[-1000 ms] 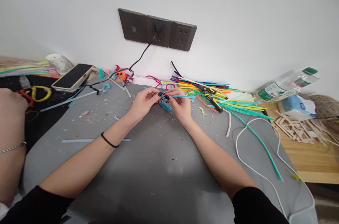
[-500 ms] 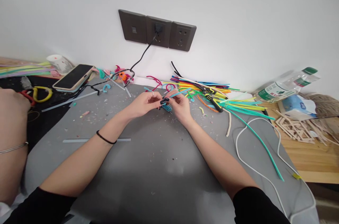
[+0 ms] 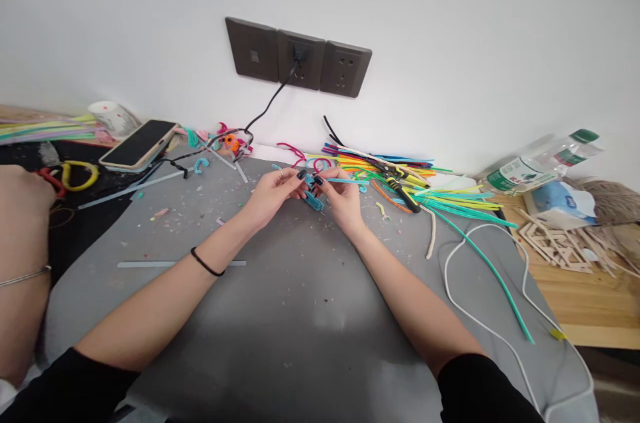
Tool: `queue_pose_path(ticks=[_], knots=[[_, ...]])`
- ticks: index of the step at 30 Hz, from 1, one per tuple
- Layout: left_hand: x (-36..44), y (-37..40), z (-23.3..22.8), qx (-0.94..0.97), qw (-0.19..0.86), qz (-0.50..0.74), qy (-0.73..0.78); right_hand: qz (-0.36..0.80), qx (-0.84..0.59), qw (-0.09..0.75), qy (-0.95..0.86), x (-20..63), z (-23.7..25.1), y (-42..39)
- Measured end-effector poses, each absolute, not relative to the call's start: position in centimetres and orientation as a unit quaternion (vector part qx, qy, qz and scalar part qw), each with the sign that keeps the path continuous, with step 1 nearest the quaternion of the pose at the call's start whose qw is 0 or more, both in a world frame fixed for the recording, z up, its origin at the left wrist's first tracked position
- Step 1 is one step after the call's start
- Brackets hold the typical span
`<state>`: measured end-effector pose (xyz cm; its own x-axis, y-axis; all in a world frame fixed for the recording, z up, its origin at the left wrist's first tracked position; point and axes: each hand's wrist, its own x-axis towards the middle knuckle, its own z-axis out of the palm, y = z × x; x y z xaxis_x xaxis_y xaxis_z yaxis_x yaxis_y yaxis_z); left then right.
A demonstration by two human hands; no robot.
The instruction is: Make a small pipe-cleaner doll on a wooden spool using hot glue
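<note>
Over the middle of the grey mat (image 3: pixel 280 343), my two hands meet around a small twisted blue pipe cleaner (image 3: pixel 313 202). My left hand (image 3: pixel 277 193) pinches it from the left between thumb and fingers. From the other side my right hand (image 3: pixel 343 200) pinches it too, and a straight blue end sticks out to the right past those fingers. A folded blue loop hangs just below the fingertips. The exact shape between the fingers is partly hidden.
Behind my hands lie coloured pipe cleaners (image 3: pixel 345 160) and black-yellow pliers (image 3: pixel 403 193). A white cable (image 3: pixel 447 270) curls at right, near a plastic bottle (image 3: pixel 525 170). At left are a phone (image 3: pixel 143 143), scissors (image 3: pixel 80 176) and another person's arm (image 3: pixel 23 263).
My fingertips have drawn slightly apart, showing more of the blue pipe cleaner between them. Its straight end now points more level to the right.
</note>
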<state>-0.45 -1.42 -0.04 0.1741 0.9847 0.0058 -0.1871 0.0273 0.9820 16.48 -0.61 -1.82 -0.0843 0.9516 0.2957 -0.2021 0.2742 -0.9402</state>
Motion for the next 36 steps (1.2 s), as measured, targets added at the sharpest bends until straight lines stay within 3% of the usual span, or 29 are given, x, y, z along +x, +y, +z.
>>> queue_pose_path(ticks=[10, 24, 36], knots=[[-0.3, -1.6, -0.1, 0.519, 0.545, 0.502, 0.426, 0.494, -0.339, 0.564, -0.569, 16.6, -1.8, -0.6], [-2.4, -1.2, 2.2, 0.702, 0.486, 0.355, 0.38, 0.569, -0.326, 0.525, -0.542, 16.7, -2.4, 0.0], [-2.7, -0.9, 1.8, 0.729, 0.442, 0.325, 0.41, 0.553, -0.296, 0.539, -0.563, 16.7, -1.8, -0.5]])
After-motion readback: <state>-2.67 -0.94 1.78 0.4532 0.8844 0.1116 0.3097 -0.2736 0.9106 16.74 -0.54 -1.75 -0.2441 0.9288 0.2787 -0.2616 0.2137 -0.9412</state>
